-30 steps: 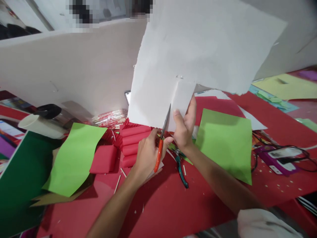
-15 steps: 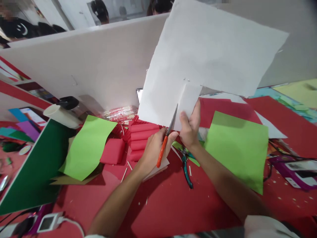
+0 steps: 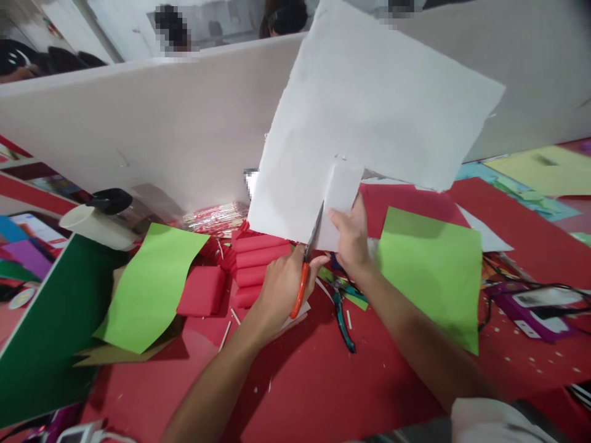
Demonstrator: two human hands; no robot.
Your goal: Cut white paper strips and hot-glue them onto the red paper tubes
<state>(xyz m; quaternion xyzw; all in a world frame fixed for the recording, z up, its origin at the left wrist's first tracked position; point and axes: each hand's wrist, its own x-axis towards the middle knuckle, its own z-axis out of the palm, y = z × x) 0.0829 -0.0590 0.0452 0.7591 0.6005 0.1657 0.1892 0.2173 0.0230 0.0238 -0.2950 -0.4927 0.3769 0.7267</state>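
Across the back of the room stood a long pale partition (image 3: pixel 161 123), and before it spread a red tabletop (image 3: pixel 300 394), busy with papers and tools. Nearest to the person, the largest thing was a white sheet (image 3: pixel 392 98), which was raised above the tabletop and tilted. Well to the left of this sheet leaned a dark green board (image 3: pixel 50 326); less far to its left was a light green paper (image 3: pixel 152 289). Below the right part of the sheet lay a second green paper (image 3: pixel 429 277). Just below its lower left edge was a ridged red piece (image 3: pixel 258 274), and beyond that, further left, a red block (image 3: pixel 202 291).

Against the lower part of the sheet was a white strip (image 3: pixel 344 191); whether it was joined to the sheet, I could not tell. The right hand (image 3: pixel 353 237) was clamped on this strip, thumb in front. The left hand (image 3: pixel 279 283) was closed around the orange-handled scissors (image 3: pixel 302 286), whose tip pointed up along the strip's left edge. Below the sheet lay teal pliers (image 3: pixel 341 320) and, smallest, thin sticks (image 3: pixel 225 336).

In my judgement, the step in hand was cutting beside the strip. The next move seemed to call for closing the blades steadily along that edge, with a firm hold on the strip.
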